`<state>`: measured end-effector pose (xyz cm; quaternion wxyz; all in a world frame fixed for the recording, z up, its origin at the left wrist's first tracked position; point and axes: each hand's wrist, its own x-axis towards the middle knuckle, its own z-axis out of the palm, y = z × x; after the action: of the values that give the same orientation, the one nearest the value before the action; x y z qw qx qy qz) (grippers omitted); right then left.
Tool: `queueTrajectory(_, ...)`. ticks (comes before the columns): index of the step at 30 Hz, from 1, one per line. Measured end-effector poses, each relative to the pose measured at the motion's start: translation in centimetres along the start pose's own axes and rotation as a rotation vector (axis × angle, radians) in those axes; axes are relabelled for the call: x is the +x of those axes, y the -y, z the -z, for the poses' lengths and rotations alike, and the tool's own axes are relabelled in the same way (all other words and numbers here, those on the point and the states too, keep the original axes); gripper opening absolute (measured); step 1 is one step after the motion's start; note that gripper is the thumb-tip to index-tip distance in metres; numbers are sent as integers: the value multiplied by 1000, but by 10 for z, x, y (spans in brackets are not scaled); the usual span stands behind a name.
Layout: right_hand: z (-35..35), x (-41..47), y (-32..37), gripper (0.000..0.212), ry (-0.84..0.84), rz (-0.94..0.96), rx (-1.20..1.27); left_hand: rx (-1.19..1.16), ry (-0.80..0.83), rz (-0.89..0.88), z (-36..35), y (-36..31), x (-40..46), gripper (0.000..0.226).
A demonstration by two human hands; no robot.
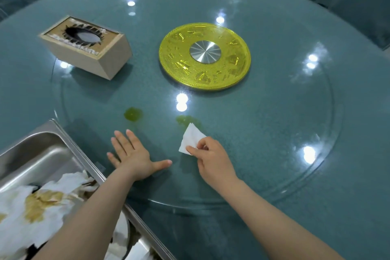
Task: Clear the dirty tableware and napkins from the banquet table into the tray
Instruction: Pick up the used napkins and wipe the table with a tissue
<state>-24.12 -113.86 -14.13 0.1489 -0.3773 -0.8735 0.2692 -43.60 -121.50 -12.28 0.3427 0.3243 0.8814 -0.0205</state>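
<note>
Now the right hand (213,154) pinches a folded white napkin (191,140) at the near edge of one green spill (185,120); the left hand (132,152) lies flat, fingers spread, on the glass worktop (274,122). Best to press and drag the napkin across the spill, then drop it in the tray (63,139) at left — already holding stained napkins (42,202). Counted: two spills, one tissue box (88,48), one yellow disc (204,57), one tray.

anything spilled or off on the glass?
Yes. Two yellow-green puddles sit on the glass turntable: one puddle ahead of the flat left hand, the second partly under the folded napkin pinched by the right hand.
</note>
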Motion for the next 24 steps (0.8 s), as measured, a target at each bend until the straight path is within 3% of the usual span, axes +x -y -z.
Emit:
queueTrajectory(3, 18, 20, -21, 28, -85, -88, -13, -15, 4, -14, -2, 0, -1, 157)
queueTrajectory(7, 57, 60, -63, 28, -282, -548, -47, -33, 13, -16, -5, -4, -4, 158)
queueTrajectory(9, 64, 71, -69, 36, -274, -623, -66, -40, 46, -23, -5, -6, -5, 158)
queueTrajectory(12, 52, 73, -57, 29, -329, -693, 14, -54, 90, -37, -7, -8, -7, 161)
queueTrajectory(14, 34, 67, -32, 27, -299, -624, 12, -59, 95, -42, -9, -9, -9, 162)
queueTrajectory(19, -20, 36, 32, 32, -63, -217, 74, -73, 89, -55, -9, -8, -13, 161)
queueTrajectory(24, -17, 25, 32, 28, -24, -113, 119, -92, 89, -76, -9, -8, -15, 159)
